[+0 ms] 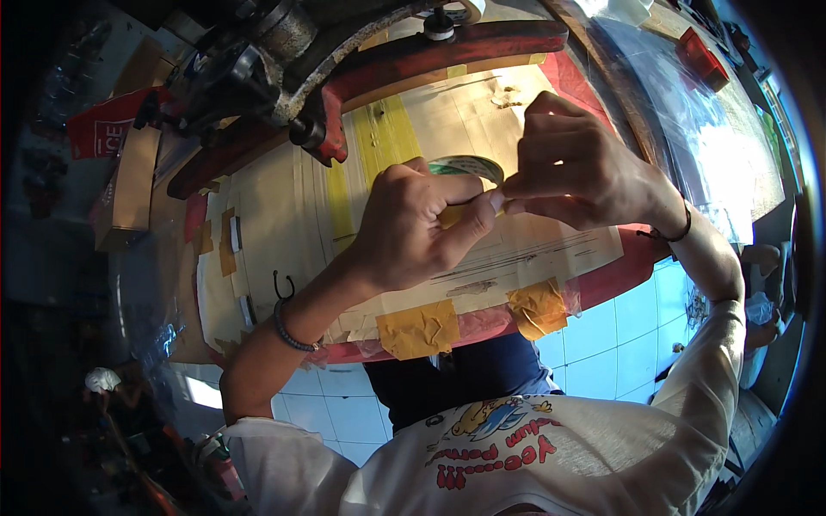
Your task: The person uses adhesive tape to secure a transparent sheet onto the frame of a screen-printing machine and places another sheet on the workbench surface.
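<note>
My left hand (417, 219) is closed round a roll of tape (471, 163), whose green-and-white printed inner ring shows above the fingers. A yellowish edge of the roll is visible below the index finger. Close against its right side, my right hand (578, 163) has thumb and fingertips pinched together, touching or almost touching the left thumb. What lies between those right fingertips is too small to make out. Both hands are held above a board (404, 267) covered in cream paper, with yellow tape strips (379, 138) across it.
A red metal bar (447, 52) and a dark, greasy machine part (284, 52) stand along the far side. Orange-brown tape patches (419, 329) cover the near edge. At far right sits a red tray (701, 58) beside clear plastic sheeting (637, 77); a cardboard box (129, 185) is at left.
</note>
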Action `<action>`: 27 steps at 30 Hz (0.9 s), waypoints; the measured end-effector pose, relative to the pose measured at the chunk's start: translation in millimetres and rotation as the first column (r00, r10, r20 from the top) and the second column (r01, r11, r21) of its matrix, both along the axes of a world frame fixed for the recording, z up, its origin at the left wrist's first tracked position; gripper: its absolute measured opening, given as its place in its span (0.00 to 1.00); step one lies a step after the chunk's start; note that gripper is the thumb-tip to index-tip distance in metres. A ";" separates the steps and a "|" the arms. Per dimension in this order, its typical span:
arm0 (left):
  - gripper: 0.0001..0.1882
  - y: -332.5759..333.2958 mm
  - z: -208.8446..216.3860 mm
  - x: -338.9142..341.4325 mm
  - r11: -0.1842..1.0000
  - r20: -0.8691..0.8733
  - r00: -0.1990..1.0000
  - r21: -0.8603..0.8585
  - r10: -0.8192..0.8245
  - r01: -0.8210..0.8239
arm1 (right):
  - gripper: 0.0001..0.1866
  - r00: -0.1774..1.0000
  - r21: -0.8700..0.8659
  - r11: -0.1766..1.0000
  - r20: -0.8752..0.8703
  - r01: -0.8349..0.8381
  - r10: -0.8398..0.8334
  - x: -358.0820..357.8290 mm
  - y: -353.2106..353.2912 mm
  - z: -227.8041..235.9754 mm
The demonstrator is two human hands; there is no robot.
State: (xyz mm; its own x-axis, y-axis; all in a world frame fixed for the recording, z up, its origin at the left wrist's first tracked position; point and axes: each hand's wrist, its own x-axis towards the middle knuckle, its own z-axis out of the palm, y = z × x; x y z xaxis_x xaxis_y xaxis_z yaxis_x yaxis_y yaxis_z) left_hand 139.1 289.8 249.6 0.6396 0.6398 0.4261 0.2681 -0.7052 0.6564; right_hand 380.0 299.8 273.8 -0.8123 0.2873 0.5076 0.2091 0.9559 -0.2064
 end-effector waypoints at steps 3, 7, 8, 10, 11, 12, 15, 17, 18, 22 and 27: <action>0.17 6.2 8.8 -5.0 0.955 0.206 0.978 -0.294 0.037 0.026 | 0.08 0.978 0.025 0.982 -0.084 -0.187 0.189 -2.4 -16.8 8.4; 0.18 10.8 -10.7 -11.1 0.985 0.119 0.993 -0.167 -0.023 0.043 | 0.05 0.938 -0.077 0.956 -0.230 -0.282 0.258 4.3 -19.1 12.3; 0.18 3.1 -8.3 -11.5 0.988 0.016 0.998 0.140 -0.066 0.063 | 0.03 0.971 -0.119 0.980 -0.200 -0.160 0.135 14.8 -7.5 17.7; 0.16 -3.2 -0.7 -7.2 0.839 -0.174 0.978 0.510 -0.111 0.187 | 0.02 0.883 -0.114 0.980 -0.425 0.165 -0.199 23.6 9.4 14.2; 0.16 -5.0 7.7 -6.3 0.759 -0.219 0.968 0.607 -0.127 0.236 | 0.03 0.779 -0.220 0.929 -0.507 0.298 -0.370 28.3 16.7 7.2; 0.16 -11.9 20.6 -12.2 0.668 -0.278 0.953 0.687 -0.120 0.284 | 0.06 0.711 -0.230 0.879 -0.519 0.419 -0.475 31.3 26.1 2.1; 0.16 -28.3 68.5 -35.7 0.543 -0.303 0.952 0.807 0.042 0.233 | 0.10 0.728 -0.148 0.842 -0.440 0.518 -0.525 33.2 44.0 -13.9; 0.15 -43.3 111.3 -59.7 0.512 -0.288 0.945 0.842 0.157 0.172 | 0.12 0.785 -0.090 0.895 -0.448 0.438 -0.429 29.1 41.0 -14.9; 0.14 -56.1 128.3 -76.8 0.488 -0.266 0.933 0.865 0.244 0.119 | 0.12 0.799 -0.129 0.884 -0.384 0.449 -0.462 31.1 36.7 -15.1; 0.11 -83.1 148.5 -185.0 0.265 -0.052 0.725 0.947 0.687 -0.183 | 0.13 0.829 -0.155 0.908 -0.369 0.390 -0.420 26.2 35.5 -19.1; 0.08 -91.5 68.5 -327.3 0.215 0.010 0.414 0.843 0.910 -0.493 | 0.16 0.870 -0.166 0.926 -0.321 0.338 -0.375 18.7 39.1 -22.0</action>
